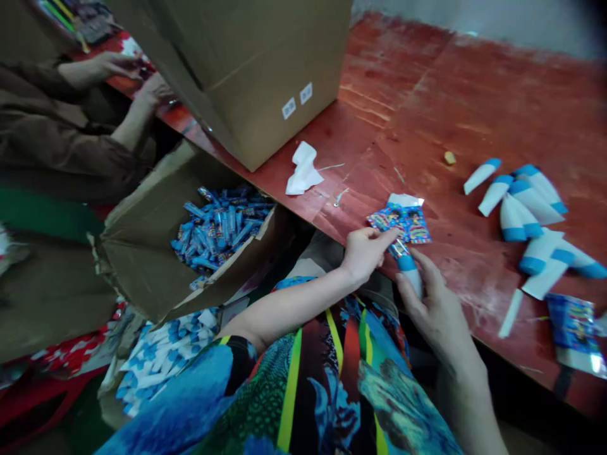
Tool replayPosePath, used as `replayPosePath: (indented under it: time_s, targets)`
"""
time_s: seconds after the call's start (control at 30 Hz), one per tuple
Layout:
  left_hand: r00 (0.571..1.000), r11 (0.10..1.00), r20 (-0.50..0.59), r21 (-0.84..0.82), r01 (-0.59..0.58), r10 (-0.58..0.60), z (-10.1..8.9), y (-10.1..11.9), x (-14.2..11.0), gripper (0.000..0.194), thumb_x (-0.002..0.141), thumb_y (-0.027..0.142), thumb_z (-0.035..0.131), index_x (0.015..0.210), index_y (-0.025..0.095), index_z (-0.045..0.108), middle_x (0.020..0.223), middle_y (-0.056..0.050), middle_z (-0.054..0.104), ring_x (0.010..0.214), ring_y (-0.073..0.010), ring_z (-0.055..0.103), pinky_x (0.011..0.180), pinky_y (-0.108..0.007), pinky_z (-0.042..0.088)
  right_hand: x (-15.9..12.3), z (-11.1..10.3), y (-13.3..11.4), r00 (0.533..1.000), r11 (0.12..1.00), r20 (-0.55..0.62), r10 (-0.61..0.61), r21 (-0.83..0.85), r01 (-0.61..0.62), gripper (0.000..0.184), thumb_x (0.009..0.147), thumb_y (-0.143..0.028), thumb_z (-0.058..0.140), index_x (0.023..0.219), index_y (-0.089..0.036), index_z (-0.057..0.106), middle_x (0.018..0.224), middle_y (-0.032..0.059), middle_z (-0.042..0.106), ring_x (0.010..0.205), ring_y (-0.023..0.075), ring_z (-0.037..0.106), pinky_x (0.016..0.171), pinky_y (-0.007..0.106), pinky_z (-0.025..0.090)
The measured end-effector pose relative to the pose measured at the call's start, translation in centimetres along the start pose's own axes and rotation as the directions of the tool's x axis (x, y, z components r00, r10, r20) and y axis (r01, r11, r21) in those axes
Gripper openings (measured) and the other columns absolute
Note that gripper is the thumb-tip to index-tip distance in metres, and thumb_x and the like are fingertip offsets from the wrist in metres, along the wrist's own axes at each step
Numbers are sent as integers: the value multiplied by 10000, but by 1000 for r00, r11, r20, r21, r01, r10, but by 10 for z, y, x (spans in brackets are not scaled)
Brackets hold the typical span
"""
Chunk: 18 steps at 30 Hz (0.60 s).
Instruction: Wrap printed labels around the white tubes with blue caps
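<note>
My left hand [364, 251] is closed in a pinch on a colourful printed wrapper [401, 222] at the near edge of the red table [427, 114]. My right hand [434, 302] is closed around a white tube with a blue band [408, 265], whose top end meets the wrapper. Both hands sit close together over the table edge, above my lap.
Several white-and-blue tubes [531, 215] lie on the table at the right, with another printed packet [576, 332] near them. A big cardboard box [256, 69] stands at the back; an open box of blue wrapped pieces [220, 227] sits left. A crumpled white paper [302, 169] lies nearby. Another person's hands [137, 79] work top left.
</note>
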<state>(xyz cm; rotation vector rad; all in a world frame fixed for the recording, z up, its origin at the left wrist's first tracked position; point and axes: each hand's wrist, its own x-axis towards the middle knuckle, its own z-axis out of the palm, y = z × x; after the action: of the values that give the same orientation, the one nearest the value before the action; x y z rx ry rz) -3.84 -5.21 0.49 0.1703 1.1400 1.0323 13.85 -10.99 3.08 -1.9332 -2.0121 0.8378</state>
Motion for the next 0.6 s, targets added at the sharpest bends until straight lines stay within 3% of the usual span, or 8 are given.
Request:
replayPosePath:
  time_s: [0.2,0.27,0.4,0.6]
  targets:
    - [996,996,36,-58,-74,76,-10,-24,-16,464,922,485,955,722,204,644,587,41,569,457,-78,440,497,-297,282,-13,3,7,1000,998,-4,3,-58,-3,729,1009,-718,704,1585,-273,686,1221,199,871,933,472,868,746,566,695]
    - [997,995,44,-75,-67,70,-13,-33,-21,463,872,512,988,755,207,660,624,35,598,456,-85,460,491,-300,290,-16,4,9,1000,997,11,18,-71,-17,744,1000,-732,708,1575,-260,689,1196,195,876,872,442,858,712,537,689]
    - [999,996,47,-91,8,-4,-19,-45,-33,450,836,479,1019,758,212,665,622,32,596,450,-94,466,488,-302,296,-26,11,7,999,995,21,30,-91,-28,718,1031,-719,671,1548,-221,696,1167,167,882,770,341,824,687,443,651]
    - [992,991,1,-54,124,-124,-29,-55,-41,399,961,327,902,675,228,641,504,16,523,427,-110,435,501,-317,296,-36,28,14,1000,997,14,11,-72,-10,660,1043,-720,654,1491,-241,724,1290,163,864,1030,387,867,843,480,689]
